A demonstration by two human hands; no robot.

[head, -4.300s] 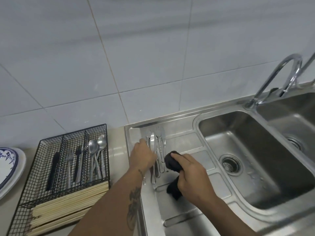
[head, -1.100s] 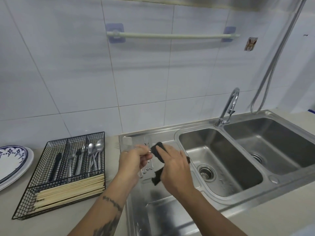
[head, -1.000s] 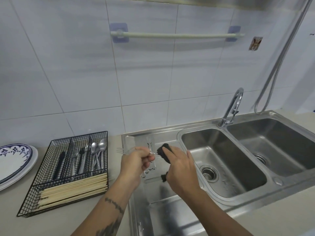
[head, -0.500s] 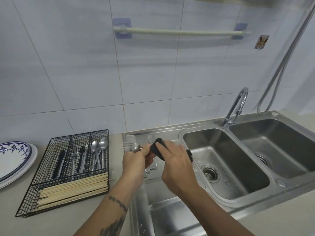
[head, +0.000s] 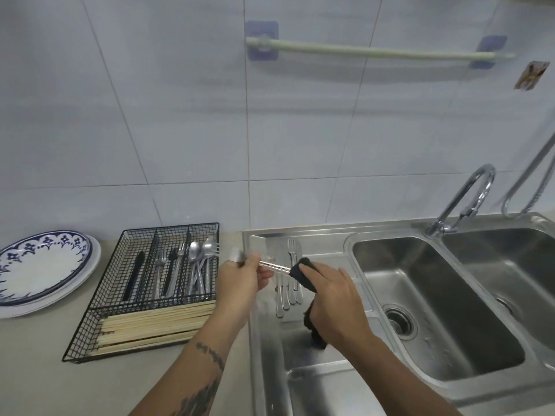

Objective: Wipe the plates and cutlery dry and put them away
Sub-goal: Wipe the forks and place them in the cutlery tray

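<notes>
Half a second ago our two hands met over one piece of cutlery; now our right hand [head: 333,298], fingers closed round the black cloth [head: 301,273], has slid along to the handle end, baring a stretch of shaft. Our left hand [head: 243,277] pinches the fork [head: 271,265] by its head end, fingers curled shut on it; the tines blur by the tray's edge, so we only think it a fork. That reads as a wipe nearly finished, with this piece soon due for the wire tray [head: 90,310] just to the left, where dried cutlery and chopsticks [head: 156,324] already lie. More forks [head: 288,280] wait on the steel drainboard [head: 324,250] below. Patterned plates [head: 45,271] sit stacked on the beige counter [head: 45,370], far left. Beyond: a double sink [head: 450,295], tap [head: 462,202], tiled wall, an empty towel rail [head: 375,51]
</notes>
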